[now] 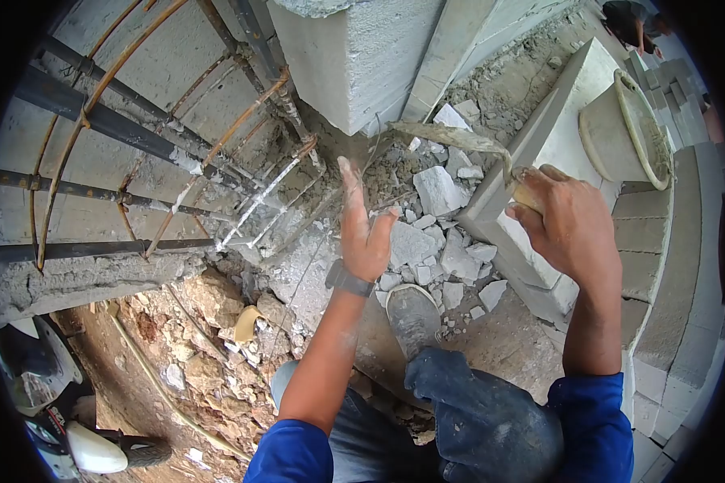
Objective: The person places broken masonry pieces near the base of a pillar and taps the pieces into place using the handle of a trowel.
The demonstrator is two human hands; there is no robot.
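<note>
My right hand [568, 225] is closed round the handle of a trowel [451, 135], its mortar-coated blade pointing left toward the foot of a pale block column [362, 64]. My left hand [364, 229] is open, fingers stretched out and thumb apart, with nothing in it. It hovers beside a cage of rusty rebar [209, 161], just below the column's lower corner. A thin wire [372, 149] hangs by the corner. Beneath the hands lie broken pieces of pale block [437, 191].
A mortar-stained bucket [604, 137] leans on its side atop large pale blocks [532, 233] at right. Rocky soil with a hose [161, 390] lies lower left, near a motorbike [64, 410]. My shoe [413, 318] stands amid rubble. Another person [632, 24] is at the upper right.
</note>
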